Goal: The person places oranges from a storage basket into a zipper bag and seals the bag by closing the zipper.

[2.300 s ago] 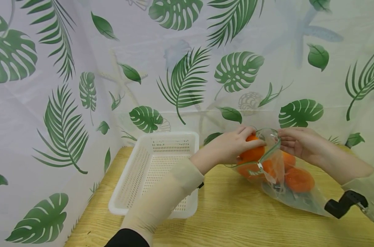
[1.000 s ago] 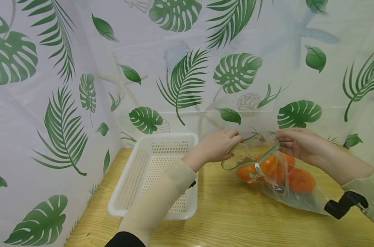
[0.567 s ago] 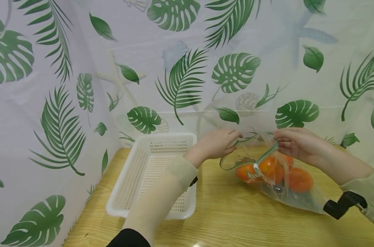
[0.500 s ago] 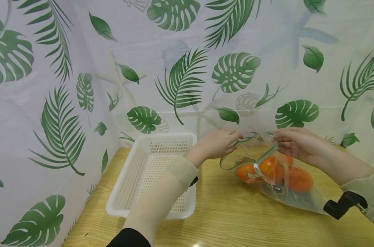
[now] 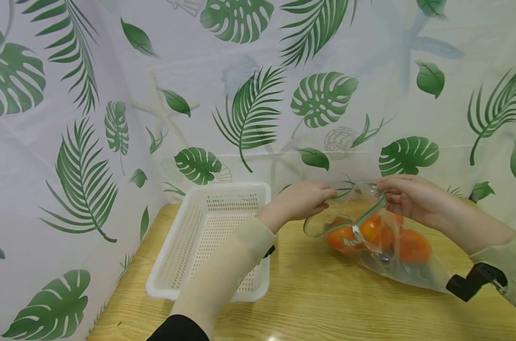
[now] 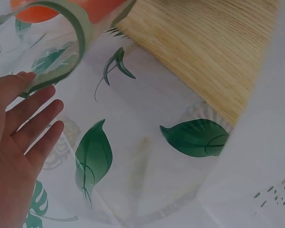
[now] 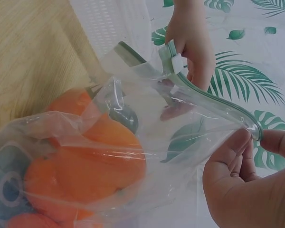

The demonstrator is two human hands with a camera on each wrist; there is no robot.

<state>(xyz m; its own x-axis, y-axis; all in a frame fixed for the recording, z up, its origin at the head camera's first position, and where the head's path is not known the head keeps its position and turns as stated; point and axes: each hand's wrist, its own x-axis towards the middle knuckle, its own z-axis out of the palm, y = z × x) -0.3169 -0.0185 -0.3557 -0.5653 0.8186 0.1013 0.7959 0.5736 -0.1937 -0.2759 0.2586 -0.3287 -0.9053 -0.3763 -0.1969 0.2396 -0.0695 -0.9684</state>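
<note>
A clear zip bag (image 5: pixel 424 277) with a green-edged mouth and a white slider (image 7: pixel 176 63) lies on the table at the right of the head view. Several smooth, round orange fruits (image 5: pixel 413 246) are inside it. At the left side of the mouth, my left hand (image 5: pixel 298 201) pinches the green rim (image 6: pixel 78 40) between thumb and index finger, its other fingers spread. My right hand (image 5: pixel 415 196) pinches the opposite side of the rim between thumb and forefinger. Between the hands the mouth stands wide. A dark item (image 7: pixel 9 183) shows through the plastic, its kind unclear.
A white perforated plastic basket (image 5: pixel 153 286) stands to the left on the wood-grain table (image 5: pixel 326 308), partly behind my left forearm. Behind the table hangs a white leaf-print cloth (image 5: pixel 249 156), close to both hands. A black strap device (image 5: pixel 475 282) is on my right wrist.
Earlier my left hand held an orange fruit at the bag's mouth. It has let the fruit down into the bag, moved left and taken the rim. My right hand has stayed nearly still.
</note>
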